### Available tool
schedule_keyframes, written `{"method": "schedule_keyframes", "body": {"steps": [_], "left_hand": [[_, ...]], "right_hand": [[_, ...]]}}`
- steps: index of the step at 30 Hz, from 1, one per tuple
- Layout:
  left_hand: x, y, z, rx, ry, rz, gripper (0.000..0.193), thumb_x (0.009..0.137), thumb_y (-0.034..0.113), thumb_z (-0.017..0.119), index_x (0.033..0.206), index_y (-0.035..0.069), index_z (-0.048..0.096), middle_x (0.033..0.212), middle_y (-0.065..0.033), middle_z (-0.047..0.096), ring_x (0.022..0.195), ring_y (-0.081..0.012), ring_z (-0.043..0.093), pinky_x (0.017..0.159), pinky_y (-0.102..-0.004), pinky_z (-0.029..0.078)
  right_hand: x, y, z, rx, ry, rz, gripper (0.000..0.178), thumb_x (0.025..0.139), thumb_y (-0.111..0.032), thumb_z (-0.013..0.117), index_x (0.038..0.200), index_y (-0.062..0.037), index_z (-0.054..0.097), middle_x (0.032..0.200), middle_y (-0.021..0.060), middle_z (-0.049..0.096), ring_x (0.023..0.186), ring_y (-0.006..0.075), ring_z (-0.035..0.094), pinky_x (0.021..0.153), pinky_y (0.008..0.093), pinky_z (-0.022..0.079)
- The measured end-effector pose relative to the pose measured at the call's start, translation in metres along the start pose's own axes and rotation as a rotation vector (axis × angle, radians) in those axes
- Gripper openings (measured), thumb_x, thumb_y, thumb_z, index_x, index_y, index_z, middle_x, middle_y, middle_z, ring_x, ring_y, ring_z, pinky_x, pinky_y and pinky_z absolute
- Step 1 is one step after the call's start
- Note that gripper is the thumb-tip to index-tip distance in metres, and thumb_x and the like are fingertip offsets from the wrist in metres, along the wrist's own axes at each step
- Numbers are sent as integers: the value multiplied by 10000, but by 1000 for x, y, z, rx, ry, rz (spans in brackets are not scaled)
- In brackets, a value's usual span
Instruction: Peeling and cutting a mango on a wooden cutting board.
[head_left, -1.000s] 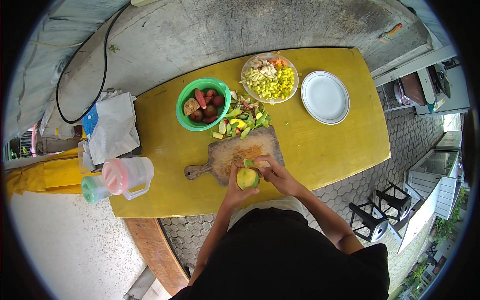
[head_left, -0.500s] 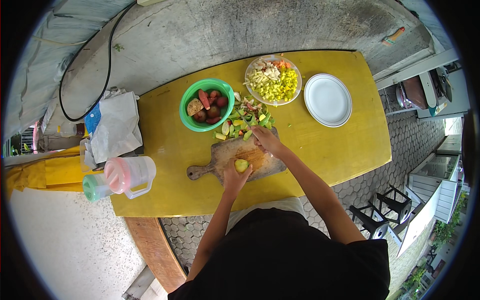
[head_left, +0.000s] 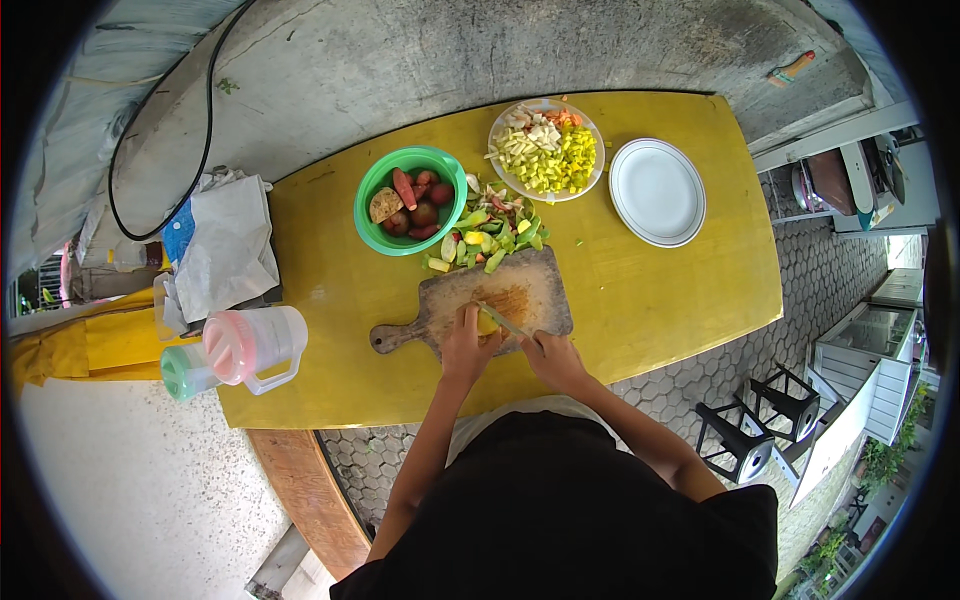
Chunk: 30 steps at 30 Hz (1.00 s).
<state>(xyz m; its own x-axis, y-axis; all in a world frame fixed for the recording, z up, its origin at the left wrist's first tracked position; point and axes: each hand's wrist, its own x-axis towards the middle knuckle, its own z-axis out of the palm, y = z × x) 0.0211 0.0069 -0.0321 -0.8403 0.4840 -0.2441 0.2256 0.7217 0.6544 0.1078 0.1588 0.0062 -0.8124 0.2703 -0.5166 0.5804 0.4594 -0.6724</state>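
On the yellow table (head_left: 690, 300), a heap of peelings (head_left: 495, 232) crowds the far edge of the wooden cutting board (head_left: 541, 285), with a green bowl (head_left: 362, 218) of reddish produce, a plate of diced pieces (head_left: 546, 178) and a white plate (head_left: 657, 192) around it. The left hand (head_left: 467, 345) grips a yellow fruit (head_left: 486, 325) on the board, its smooth flesh partly hidden by fingers and the knife (head_left: 505, 322) that the right hand (head_left: 555, 360) clasps across it

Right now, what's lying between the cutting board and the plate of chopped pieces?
In the head view, a heap of peels and scraps lies between the cutting board and the plate.
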Motion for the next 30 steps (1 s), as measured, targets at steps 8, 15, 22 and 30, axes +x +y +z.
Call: {"method": "schedule_keyframes", "body": {"steps": [8,15,22,30], "left_hand": [[-7,14,0,193,-5,-214,613,726,480,654,1084,21,460,1004,-177,505,824,-376,579,660,-467,477],[-12,21,1,149,72,-102,504,794,408,614,1040,-10,478,985,-198,498,819,-373,585,627,-442,493],[-14,19,15,127,157,-72,455,801,329,623,999,-34,435,954,-194,473,783,-375,587,603,-417,514],[-15,19,19,174,119,-111,429,780,250,628,1018,-30,406,960,-207,458,756,-377,590,578,-421,518]], "right_hand": [[-13,-5,8,-90,-6,-82,410,879,-374,472,735,2,547,622,208,584,623,401,591,622,488,464],[-14,-10,-2,-254,-35,-84,410,880,-377,468,735,-8,572,625,196,592,617,392,596,623,490,470],[3,-28,4,-338,-84,-64,463,885,-379,419,707,-8,632,673,220,612,670,382,620,672,461,489],[19,-30,17,-329,9,-103,431,886,-370,412,713,-27,606,662,219,611,651,379,618,640,488,477]]}}
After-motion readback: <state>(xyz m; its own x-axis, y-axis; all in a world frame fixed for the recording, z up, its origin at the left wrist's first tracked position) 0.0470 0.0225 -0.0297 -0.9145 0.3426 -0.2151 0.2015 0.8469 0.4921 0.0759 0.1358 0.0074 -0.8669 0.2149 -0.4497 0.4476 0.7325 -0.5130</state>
